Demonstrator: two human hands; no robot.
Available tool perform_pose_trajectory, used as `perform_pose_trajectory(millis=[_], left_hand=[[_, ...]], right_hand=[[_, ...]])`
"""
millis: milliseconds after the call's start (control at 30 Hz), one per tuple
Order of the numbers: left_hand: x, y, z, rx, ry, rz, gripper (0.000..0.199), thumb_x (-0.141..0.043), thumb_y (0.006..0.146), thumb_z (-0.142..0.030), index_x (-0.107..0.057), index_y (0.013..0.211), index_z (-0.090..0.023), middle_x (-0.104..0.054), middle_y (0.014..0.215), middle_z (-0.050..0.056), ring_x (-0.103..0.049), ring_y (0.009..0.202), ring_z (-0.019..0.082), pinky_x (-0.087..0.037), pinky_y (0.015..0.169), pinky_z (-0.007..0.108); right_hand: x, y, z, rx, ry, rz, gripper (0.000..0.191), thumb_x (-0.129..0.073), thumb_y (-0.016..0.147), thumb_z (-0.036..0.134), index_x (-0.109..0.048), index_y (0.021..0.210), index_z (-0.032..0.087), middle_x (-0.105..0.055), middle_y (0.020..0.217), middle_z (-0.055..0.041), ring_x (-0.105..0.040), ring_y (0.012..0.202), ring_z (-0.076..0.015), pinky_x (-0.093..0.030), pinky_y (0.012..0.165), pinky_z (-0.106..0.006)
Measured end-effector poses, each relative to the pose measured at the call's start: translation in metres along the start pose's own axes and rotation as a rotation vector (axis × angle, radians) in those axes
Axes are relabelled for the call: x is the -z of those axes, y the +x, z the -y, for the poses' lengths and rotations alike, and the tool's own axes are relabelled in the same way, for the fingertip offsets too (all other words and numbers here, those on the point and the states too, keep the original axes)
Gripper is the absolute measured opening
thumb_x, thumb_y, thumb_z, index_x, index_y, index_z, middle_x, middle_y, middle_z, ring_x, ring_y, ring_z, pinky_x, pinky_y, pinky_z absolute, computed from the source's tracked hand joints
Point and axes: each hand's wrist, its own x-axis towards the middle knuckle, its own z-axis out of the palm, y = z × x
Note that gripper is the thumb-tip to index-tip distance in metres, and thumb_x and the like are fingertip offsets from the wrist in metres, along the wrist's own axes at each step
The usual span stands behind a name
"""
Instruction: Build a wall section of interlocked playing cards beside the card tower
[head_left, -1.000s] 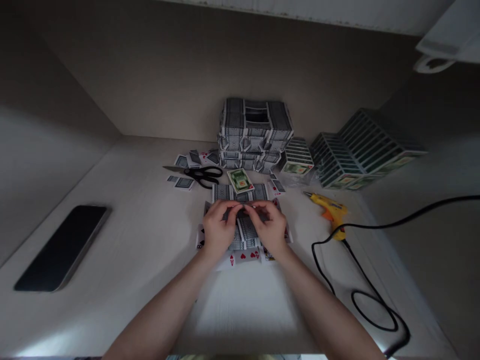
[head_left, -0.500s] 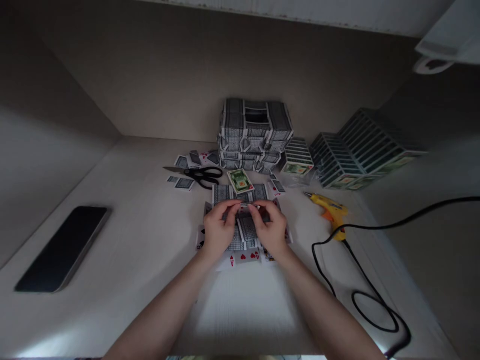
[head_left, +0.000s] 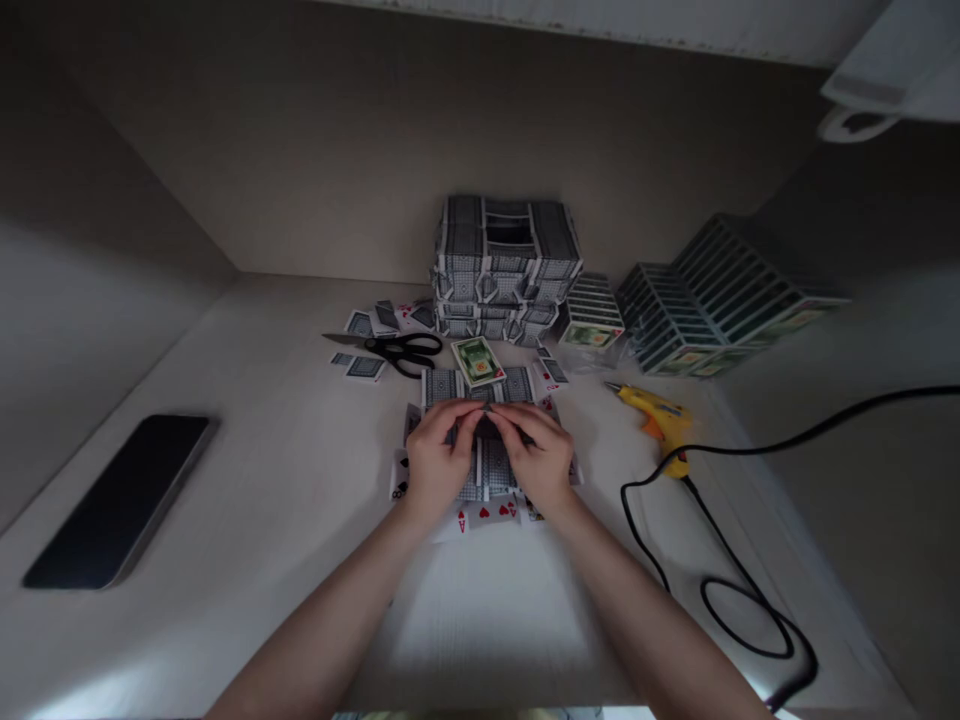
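Fingertips meet over the middle of the work surface, where my left hand (head_left: pixel 438 455) and my right hand (head_left: pixel 541 458) pinch a small playing card (head_left: pixel 487 408) from both sides. Most of that card is hidden by the fingers. Below them lies a piece of joined playing cards (head_left: pixel 493 465) with blue-grey patterned backs, some cards sticking out face up around it. Just beyond the hands a green-fronted card pack (head_left: pixel 478 362) rests on more cards. Behind it stands a boxy structure of folded cards (head_left: pixel 510 260) with an opening on top.
Black-handled scissors (head_left: pixel 401 348) lie among cut cards (head_left: pixel 365 369) to the left. A phone (head_left: pixel 120 500) is further left. On the right are a yellow glue gun (head_left: pixel 660 422), its looping black cord (head_left: pixel 750 598) and stacked card packs (head_left: pixel 739 300) by the wall.
The fingertips have drawn closer together, and the pinched card shows less between them. The view has shifted slightly; the other objects stay in place.
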Motion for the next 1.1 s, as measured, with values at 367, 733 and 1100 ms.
perform_pose_trajectory(millis=[367,733,1100], left_hand=[[0.0020,-0.0008,-0.0025,-0.081,0.068,0.057,0.014,-0.049,0.084,-0.016,-0.061,0.088,-0.019,-0.065,0.084,0.003,-0.060,0.082,0.013,-0.049,0.074,0.027],[0.0005,-0.0027,-0.0003,-0.116,0.072,0.059,0.010,-0.053,0.081,-0.016,-0.061,0.087,-0.019,-0.065,0.082,0.002,-0.060,0.079,0.013,-0.049,0.073,0.028],[0.0019,0.0001,0.0004,-0.105,0.064,0.084,0.015,-0.047,0.085,-0.015,-0.061,0.091,-0.019,-0.064,0.085,0.003,-0.059,0.082,0.013,-0.048,0.075,0.028]], right_hand=[[0.0000,0.0002,0.0007,0.062,-0.010,0.002,0.008,-0.057,0.079,0.020,-0.065,0.079,0.022,-0.068,0.078,-0.0037,-0.065,0.074,-0.0146,-0.054,0.070,-0.031],[-0.0023,-0.0059,0.0015,0.059,-0.089,-0.016,0.008,-0.055,0.078,0.020,-0.063,0.077,0.023,-0.066,0.076,-0.0030,-0.063,0.071,-0.0152,-0.052,0.065,-0.031],[-0.0009,0.0000,0.0019,0.092,-0.071,-0.025,0.007,-0.055,0.080,0.020,-0.062,0.079,0.023,-0.066,0.075,-0.0030,-0.063,0.074,-0.0161,-0.051,0.070,-0.032]])
